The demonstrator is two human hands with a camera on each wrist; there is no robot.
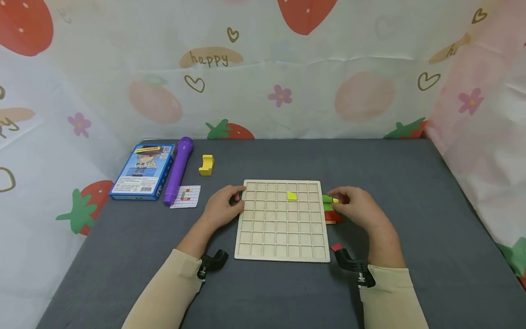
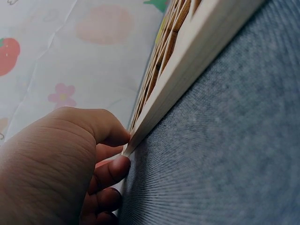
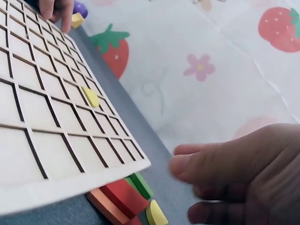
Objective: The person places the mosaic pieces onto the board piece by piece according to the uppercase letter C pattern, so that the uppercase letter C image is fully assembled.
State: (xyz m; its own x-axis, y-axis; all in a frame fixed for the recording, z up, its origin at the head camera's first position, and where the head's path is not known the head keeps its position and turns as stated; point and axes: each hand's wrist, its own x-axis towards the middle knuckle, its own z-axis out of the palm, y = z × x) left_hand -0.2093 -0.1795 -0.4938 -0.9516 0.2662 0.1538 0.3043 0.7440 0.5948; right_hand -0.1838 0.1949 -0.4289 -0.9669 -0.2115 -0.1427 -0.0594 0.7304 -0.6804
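A pale wooden grid board [image 1: 282, 221] lies flat on the grey table. One small yellow piece [image 1: 291, 196] sits in a cell near its far edge, also seen in the right wrist view [image 3: 91, 96]. My left hand [image 1: 236, 195] grips the board's far left corner, with its fingers [image 2: 112, 171] curled against the edge. My right hand [image 1: 339, 197] hovers with loosely curled fingers [image 3: 206, 166] at a pile of green, red and yellow blocks [image 1: 330, 210] beside the board's right edge. I see nothing between those fingers.
At the back left lie a blue box [image 1: 143, 171], a purple pen [image 1: 179, 170], a small pattern card [image 1: 186, 196] and a yellow block [image 1: 207, 165]. A red piece [image 1: 336, 247] lies near the board's front right corner. Printed fabric walls enclose the table.
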